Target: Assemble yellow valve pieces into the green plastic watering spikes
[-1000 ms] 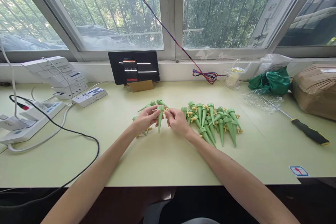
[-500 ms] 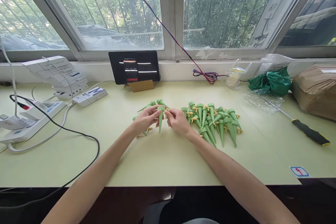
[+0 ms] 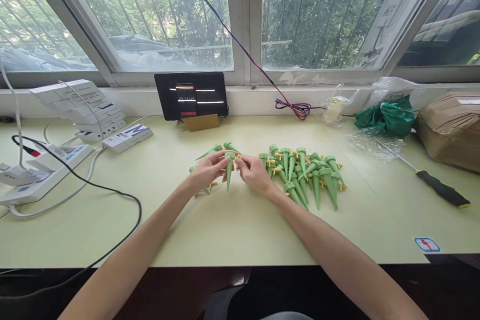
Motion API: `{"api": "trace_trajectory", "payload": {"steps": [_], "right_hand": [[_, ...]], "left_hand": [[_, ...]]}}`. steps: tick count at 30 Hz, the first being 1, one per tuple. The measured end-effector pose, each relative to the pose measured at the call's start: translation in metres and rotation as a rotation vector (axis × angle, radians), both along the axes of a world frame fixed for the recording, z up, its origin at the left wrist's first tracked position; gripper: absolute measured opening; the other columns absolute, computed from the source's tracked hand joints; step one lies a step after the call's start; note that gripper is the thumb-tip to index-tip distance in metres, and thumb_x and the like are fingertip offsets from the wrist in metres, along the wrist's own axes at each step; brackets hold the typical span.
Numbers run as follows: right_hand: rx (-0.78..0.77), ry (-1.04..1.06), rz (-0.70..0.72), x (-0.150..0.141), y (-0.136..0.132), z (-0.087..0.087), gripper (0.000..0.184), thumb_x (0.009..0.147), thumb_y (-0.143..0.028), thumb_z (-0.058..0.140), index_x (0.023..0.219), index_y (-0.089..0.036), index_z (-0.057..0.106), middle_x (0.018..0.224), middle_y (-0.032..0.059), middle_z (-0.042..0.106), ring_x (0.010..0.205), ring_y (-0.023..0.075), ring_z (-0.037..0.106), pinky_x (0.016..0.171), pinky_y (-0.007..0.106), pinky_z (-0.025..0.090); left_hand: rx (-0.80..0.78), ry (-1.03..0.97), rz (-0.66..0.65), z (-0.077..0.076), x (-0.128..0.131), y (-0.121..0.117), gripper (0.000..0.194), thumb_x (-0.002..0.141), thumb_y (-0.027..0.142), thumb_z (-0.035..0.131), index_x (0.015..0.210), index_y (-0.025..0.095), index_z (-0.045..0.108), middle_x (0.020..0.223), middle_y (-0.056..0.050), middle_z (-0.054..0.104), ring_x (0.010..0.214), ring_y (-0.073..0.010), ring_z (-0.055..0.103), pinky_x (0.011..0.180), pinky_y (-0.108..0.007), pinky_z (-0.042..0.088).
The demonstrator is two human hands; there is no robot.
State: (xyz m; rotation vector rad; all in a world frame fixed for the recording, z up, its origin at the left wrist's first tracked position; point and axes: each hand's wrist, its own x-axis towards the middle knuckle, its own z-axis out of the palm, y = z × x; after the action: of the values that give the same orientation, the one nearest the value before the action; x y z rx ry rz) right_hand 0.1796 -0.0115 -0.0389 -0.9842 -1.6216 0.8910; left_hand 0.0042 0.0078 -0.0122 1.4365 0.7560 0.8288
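A green plant watering spike (image 3: 229, 174) hangs point down above the table, its ribbed cap on top. My left hand (image 3: 210, 167) is closed on it, thumb and fingers at the cap. At the cap's right side, my right hand (image 3: 255, 172) pinches a small yellow valve (image 3: 236, 157), mostly hidden by the fingertips. Behind and under my left hand lie a few more green spikes (image 3: 232, 147) and small yellow valves (image 3: 213, 184). To the right of my right hand is a pile of green spikes (image 3: 317, 185) with yellow valves on them.
At the back stands a tablet (image 3: 206, 95) on a cardboard prop. White boxes (image 3: 127, 137) and a power strip (image 3: 48, 175) with cables are on the left. On the right lie a screwdriver (image 3: 442, 188), a green bag (image 3: 390, 116) and a brown parcel (image 3: 450, 125).
Both hands keep their places on the spike and valve. The whole view has shifted very slightly; the timer reflected in the tablet reads a little higher.
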Motion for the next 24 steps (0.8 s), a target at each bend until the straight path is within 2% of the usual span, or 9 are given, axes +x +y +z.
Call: {"api": "trace_trajectory", "payload": {"steps": [3, 10, 19, 24], "right_hand": [[0.032, -0.019, -0.01, 0.0001, -0.0003, -0.0005, 0.032, 0.093, -0.041, 0.046, 0.068, -0.021, 0.052, 0.053, -0.0038, 0.045, 0.052, 0.0125, 0.039, 0.054, 0.025, 0.033], [0.034, -0.046, -0.019, -0.0008, 0.0004, -0.0012, 0.037, 0.095, -0.039, 0.04, 0.063, -0.021, 0.044, 0.054, -0.0028, 0.046, 0.054, 0.0124, 0.042, 0.055, 0.025, 0.032], [0.078, -0.055, -0.017, 0.0012, -0.0017, 0.0026, 0.03, 0.092, -0.036, 0.047, 0.068, -0.019, 0.055, 0.055, -0.0045, 0.043, 0.052, 0.0109, 0.038, 0.055, 0.025, 0.031], [0.103, -0.079, -0.049, -0.0003, -0.0003, -0.0001, 0.037, 0.095, -0.036, 0.043, 0.062, -0.019, 0.047, 0.054, -0.0039, 0.042, 0.051, 0.0105, 0.037, 0.054, 0.025, 0.029]], "left_hand": [[-0.005, -0.01, 0.008, 0.0001, 0.0002, -0.0001, 0.041, 0.089, 0.041, 0.065, 0.121, 0.017, 0.064, 0.074, -0.002, 0.059, 0.056, -0.0093, 0.044, 0.05, -0.023, 0.044], [-0.007, 0.009, 0.005, 0.0011, -0.0004, -0.0007, 0.04, 0.089, 0.043, 0.065, 0.12, 0.018, 0.065, 0.074, -0.003, 0.059, 0.066, -0.014, 0.054, 0.053, -0.023, 0.045], [-0.001, 0.03, 0.017, -0.0015, -0.0016, -0.0002, 0.041, 0.09, 0.043, 0.063, 0.123, 0.019, 0.064, 0.073, 0.0, 0.055, 0.058, -0.0091, 0.043, 0.052, -0.022, 0.042], [-0.007, 0.035, 0.021, -0.0013, -0.0009, -0.0003, 0.042, 0.089, 0.045, 0.064, 0.121, 0.018, 0.065, 0.077, -0.003, 0.058, 0.063, -0.0112, 0.048, 0.053, -0.023, 0.043]]}}
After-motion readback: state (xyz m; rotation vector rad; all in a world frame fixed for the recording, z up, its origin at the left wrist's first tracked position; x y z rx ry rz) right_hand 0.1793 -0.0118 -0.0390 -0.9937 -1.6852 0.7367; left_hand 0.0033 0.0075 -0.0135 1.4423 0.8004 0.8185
